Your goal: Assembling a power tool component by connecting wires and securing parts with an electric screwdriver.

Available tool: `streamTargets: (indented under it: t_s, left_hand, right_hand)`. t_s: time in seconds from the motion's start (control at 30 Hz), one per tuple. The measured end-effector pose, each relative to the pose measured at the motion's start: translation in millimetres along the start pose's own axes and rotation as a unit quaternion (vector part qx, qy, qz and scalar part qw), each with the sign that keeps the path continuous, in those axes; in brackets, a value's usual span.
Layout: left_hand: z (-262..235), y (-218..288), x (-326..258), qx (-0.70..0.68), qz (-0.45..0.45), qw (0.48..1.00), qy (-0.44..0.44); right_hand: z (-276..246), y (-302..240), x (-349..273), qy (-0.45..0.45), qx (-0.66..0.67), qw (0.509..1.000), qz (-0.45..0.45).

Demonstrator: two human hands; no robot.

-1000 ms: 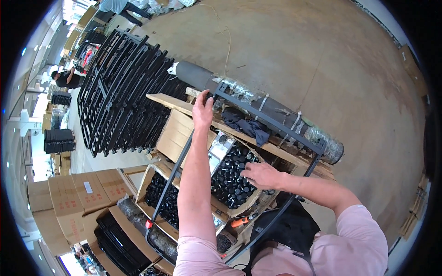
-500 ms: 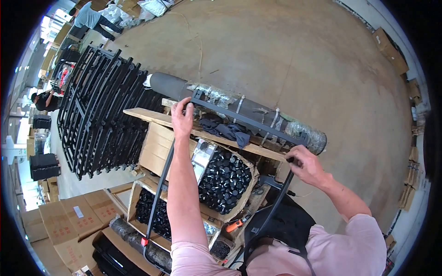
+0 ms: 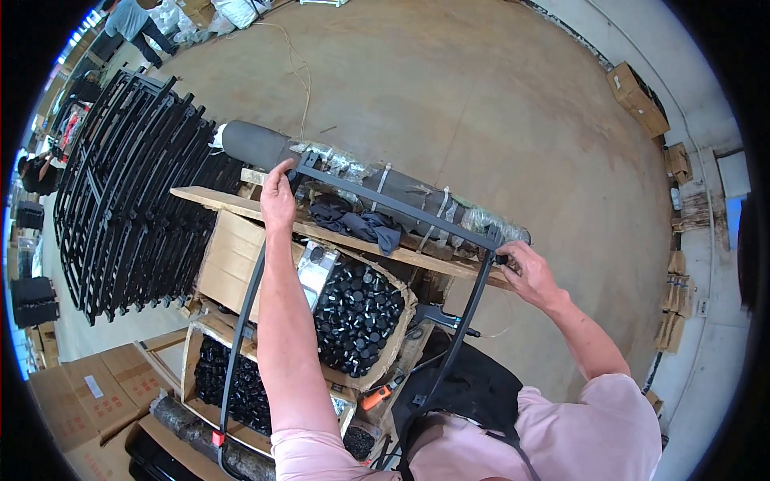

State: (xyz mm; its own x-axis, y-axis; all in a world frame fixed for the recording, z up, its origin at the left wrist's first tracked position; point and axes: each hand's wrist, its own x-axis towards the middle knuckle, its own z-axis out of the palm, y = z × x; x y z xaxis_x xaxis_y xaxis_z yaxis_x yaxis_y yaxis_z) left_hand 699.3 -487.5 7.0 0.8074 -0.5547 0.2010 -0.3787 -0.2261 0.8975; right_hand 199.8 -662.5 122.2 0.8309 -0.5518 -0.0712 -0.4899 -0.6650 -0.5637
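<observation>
Step in hand: positioning a black metal frame (image 3: 401, 210) over the work stand. Left hand (image 3: 278, 196) has its fingers wrapped around the frame's far-left corner; right hand (image 3: 529, 272) has its fingers closed on the far-right corner.

Frame location: top bar lies across the wrapped roll (image 3: 377, 188) and plank (image 3: 241, 204), above the boxes of black caps (image 3: 357, 313). Side rails run back toward the person.

Orientation: long axis runs from the person outward; closed end points away, cross bar slanting left-high to right-low.

Next move, judged: both corners need an even, level grip so that the bar does not snag the roll's straps.
</observation>
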Motion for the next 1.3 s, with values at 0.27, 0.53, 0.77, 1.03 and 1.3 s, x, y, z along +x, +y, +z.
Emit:
streamTargets:
  t_s: [0.27,0.53,0.77,1.03,1.3]
  left_hand:
    - [1,-3,-2,-0.019,-0.087,0.995,0.032]
    - [-6,-15,-7,-0.056,-0.062,0.996,0.027]
    - [-7,-3,-7,-0.036,-0.075,0.996,0.024]
    - [-16,-19,-11,-0.097,-0.032,0.994,0.049]
    - [-9,7,-12,0.048,-0.056,0.997,0.033]
  right_hand:
    - [8,-6,7,-0.024,-0.062,0.996,-0.061]
    - [11,-10,19,-0.044,-0.183,0.982,-0.001]
    - [17,-9,28,-0.006,-0.197,0.98,-0.035]
    - [9,-29,31,-0.13,-0.201,0.971,0.025]
    - [-2,-20,38,-0.197,-0.284,0.935,0.075]
